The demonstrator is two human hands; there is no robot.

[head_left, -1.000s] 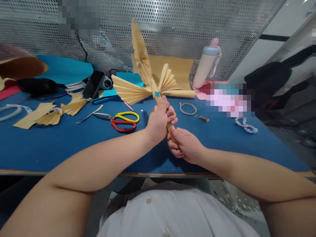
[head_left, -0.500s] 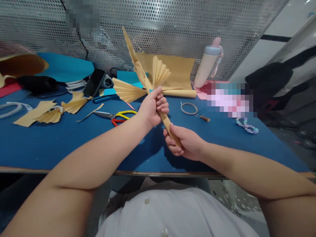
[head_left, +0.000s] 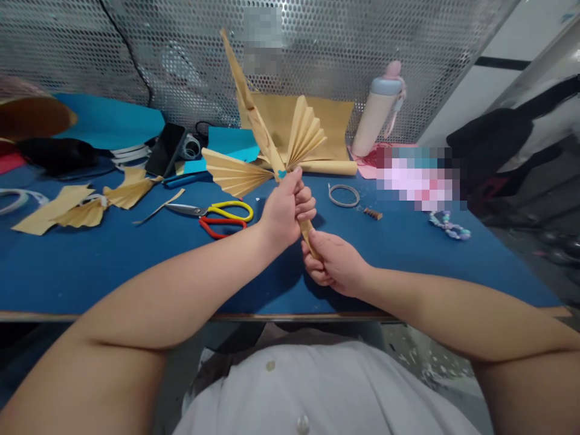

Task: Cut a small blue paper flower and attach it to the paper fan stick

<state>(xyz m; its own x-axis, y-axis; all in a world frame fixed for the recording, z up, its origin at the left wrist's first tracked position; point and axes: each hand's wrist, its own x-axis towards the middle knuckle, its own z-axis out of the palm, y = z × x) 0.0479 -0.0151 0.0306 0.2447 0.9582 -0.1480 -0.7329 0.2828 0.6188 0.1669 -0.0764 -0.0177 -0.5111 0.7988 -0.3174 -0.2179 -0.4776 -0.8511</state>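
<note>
Between my hands is a tan folded-paper craft [head_left: 265, 139], a long tapering paper strip with a pleated fan on each side and a small blue piece at its middle. My left hand [head_left: 289, 205] is closed around the strip just below the blue piece. Lower down, my right hand [head_left: 333, 260] grips the strip's bottom end between thumb and curled fingers. The craft tilts, its pointed tip up and to the left. The left pleated fan [head_left: 235, 172] and the right pleated fan [head_left: 306, 130] spread out above my left hand.
Scissors [head_left: 222, 217] with yellow and red handles lie left of my hands on the blue table [head_left: 136, 272]. Pleated paper scraps [head_left: 81, 205], a phone [head_left: 165, 150], a wire coil [head_left: 343, 195], a bead bracelet [head_left: 448, 225] and a bottle [head_left: 376, 115] are around. A perforated metal panel [head_left: 203, 60] stands behind.
The right fan has spread wider and stands clearer of the strip. Less of the strip shows between my hands, which are slightly closer together. The view has shifted a little.
</note>
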